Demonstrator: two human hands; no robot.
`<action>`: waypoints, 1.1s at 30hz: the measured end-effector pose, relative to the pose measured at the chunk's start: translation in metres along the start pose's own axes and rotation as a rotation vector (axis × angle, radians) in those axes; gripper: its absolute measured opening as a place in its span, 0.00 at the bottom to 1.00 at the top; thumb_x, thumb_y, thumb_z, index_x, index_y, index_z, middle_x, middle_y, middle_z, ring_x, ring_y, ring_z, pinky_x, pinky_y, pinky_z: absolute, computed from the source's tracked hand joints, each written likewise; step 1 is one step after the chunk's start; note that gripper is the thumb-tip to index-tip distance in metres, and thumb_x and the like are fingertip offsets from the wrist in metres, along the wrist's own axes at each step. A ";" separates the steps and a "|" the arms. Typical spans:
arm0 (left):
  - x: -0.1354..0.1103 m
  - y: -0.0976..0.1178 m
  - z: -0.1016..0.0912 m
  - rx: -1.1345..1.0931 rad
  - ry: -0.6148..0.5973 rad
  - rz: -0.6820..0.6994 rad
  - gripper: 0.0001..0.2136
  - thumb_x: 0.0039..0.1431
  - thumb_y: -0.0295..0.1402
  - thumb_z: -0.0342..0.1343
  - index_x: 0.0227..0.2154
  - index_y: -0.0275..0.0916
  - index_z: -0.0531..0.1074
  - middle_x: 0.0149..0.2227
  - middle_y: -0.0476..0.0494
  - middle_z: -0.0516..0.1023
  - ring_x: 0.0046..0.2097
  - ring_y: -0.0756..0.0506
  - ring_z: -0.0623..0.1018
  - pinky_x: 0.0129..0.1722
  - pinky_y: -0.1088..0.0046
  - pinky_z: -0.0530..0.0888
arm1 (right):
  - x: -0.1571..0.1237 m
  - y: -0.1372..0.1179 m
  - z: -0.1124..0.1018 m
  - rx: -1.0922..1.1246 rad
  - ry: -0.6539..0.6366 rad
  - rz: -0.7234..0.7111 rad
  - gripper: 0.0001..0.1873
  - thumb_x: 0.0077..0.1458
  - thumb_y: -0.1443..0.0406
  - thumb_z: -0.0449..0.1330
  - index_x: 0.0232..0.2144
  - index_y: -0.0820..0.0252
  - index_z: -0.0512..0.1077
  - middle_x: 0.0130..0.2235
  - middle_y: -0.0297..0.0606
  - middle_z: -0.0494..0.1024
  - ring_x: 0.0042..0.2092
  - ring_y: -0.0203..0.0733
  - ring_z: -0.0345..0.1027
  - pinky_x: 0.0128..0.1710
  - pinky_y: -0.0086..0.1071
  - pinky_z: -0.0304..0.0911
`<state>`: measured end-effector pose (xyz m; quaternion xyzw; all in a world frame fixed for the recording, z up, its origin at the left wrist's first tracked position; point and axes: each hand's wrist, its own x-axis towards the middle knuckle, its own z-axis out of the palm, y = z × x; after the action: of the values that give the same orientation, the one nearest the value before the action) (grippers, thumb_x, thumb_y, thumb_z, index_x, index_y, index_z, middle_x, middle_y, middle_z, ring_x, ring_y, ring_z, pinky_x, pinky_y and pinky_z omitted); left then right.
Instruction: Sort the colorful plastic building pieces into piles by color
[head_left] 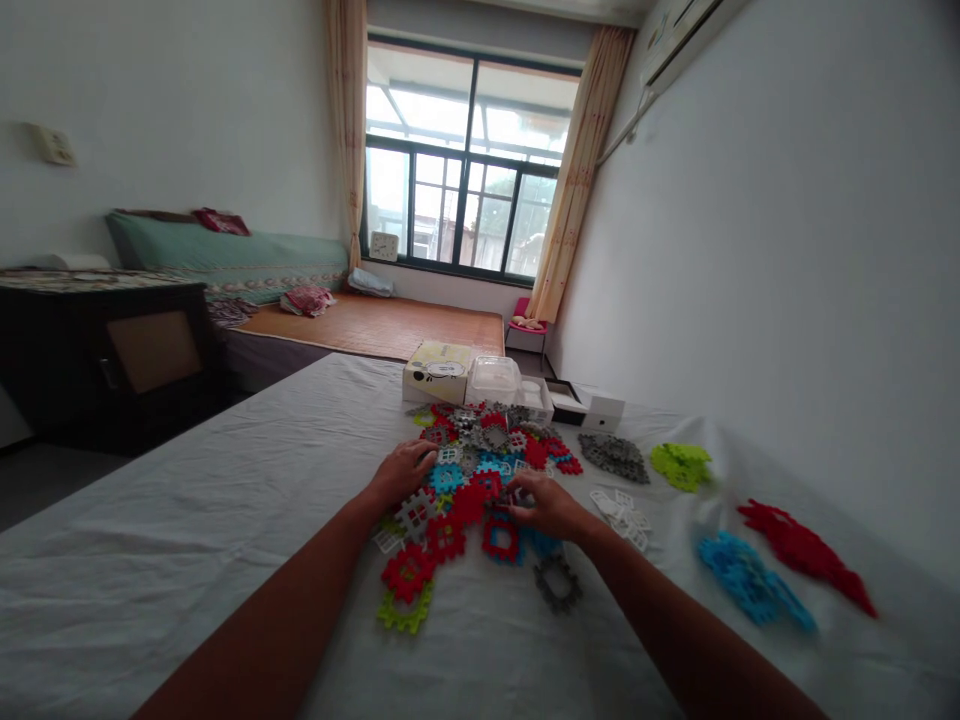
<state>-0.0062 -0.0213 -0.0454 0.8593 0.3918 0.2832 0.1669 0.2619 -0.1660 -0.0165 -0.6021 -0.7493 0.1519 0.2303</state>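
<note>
A white-clothed tabletop [225, 520] stands in a bedroom with a bed [375, 325] under the window [469, 165]. The left hand [405, 470] lies loosely open on the pile of plastic tiles [480, 470] mid-tabletop, while the right hand [544, 505] curls its fingers onto a red tile [501, 540]; whether it grips is unclear. Behind the pile sits a clear box [493, 378], its contents indiscernible.

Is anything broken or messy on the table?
Nothing looks broken. The middle pile is a jumble of mixed colours; the grey pile, green pile, blue pile and red pile to its right each hold one colour.
</note>
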 end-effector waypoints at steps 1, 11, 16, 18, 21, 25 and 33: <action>0.000 0.000 0.000 0.002 0.000 -0.004 0.17 0.61 0.40 0.43 0.44 0.42 0.75 0.47 0.44 0.77 0.51 0.43 0.73 0.55 0.67 0.64 | -0.002 0.004 -0.006 0.038 -0.002 -0.007 0.15 0.49 0.64 0.60 0.42 0.56 0.74 0.42 0.37 0.76 0.41 0.40 0.69 0.42 0.33 0.64; 0.001 0.001 -0.002 0.005 0.001 0.003 0.17 0.60 0.40 0.45 0.43 0.42 0.75 0.47 0.43 0.77 0.51 0.43 0.73 0.55 0.67 0.66 | -0.016 0.046 -0.011 -0.291 0.118 0.147 0.12 0.53 0.60 0.60 0.38 0.59 0.76 0.39 0.42 0.77 0.40 0.42 0.70 0.42 0.32 0.63; 0.002 0.001 -0.003 0.012 0.004 0.009 0.18 0.59 0.41 0.45 0.43 0.41 0.75 0.47 0.42 0.77 0.51 0.42 0.73 0.54 0.67 0.66 | -0.017 0.032 -0.011 -0.493 0.118 0.079 0.11 0.59 0.62 0.53 0.38 0.58 0.75 0.38 0.43 0.77 0.42 0.43 0.70 0.41 0.32 0.61; 0.002 0.000 -0.003 0.017 0.003 0.010 0.18 0.59 0.41 0.45 0.43 0.40 0.75 0.47 0.41 0.77 0.50 0.42 0.73 0.53 0.66 0.67 | -0.020 0.038 -0.023 -0.531 0.173 0.122 0.13 0.60 0.64 0.49 0.39 0.56 0.74 0.38 0.42 0.78 0.42 0.43 0.71 0.41 0.31 0.60; 0.003 -0.001 -0.002 0.032 0.005 0.018 0.19 0.59 0.41 0.44 0.43 0.39 0.75 0.47 0.40 0.77 0.50 0.42 0.74 0.53 0.66 0.68 | -0.035 0.064 -0.050 -0.483 0.268 0.301 0.14 0.61 0.63 0.48 0.43 0.54 0.73 0.37 0.40 0.79 0.39 0.42 0.72 0.37 0.30 0.60; 0.003 -0.001 -0.002 0.047 0.001 0.020 0.19 0.59 0.41 0.44 0.44 0.39 0.75 0.47 0.40 0.77 0.50 0.41 0.74 0.53 0.66 0.67 | -0.059 0.105 -0.080 -0.369 0.205 0.392 0.13 0.57 0.62 0.51 0.35 0.55 0.75 0.34 0.37 0.80 0.36 0.41 0.72 0.35 0.30 0.60; 0.002 0.001 -0.005 0.026 0.005 0.025 0.19 0.58 0.41 0.45 0.43 0.39 0.75 0.47 0.40 0.77 0.50 0.41 0.74 0.53 0.65 0.68 | -0.063 0.110 -0.065 -0.357 0.234 0.284 0.13 0.54 0.56 0.55 0.34 0.53 0.78 0.40 0.40 0.78 0.42 0.44 0.70 0.41 0.33 0.62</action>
<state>-0.0069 -0.0201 -0.0403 0.8655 0.3851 0.2823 0.1514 0.3984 -0.2052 -0.0272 -0.7457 -0.6405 -0.0226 0.1819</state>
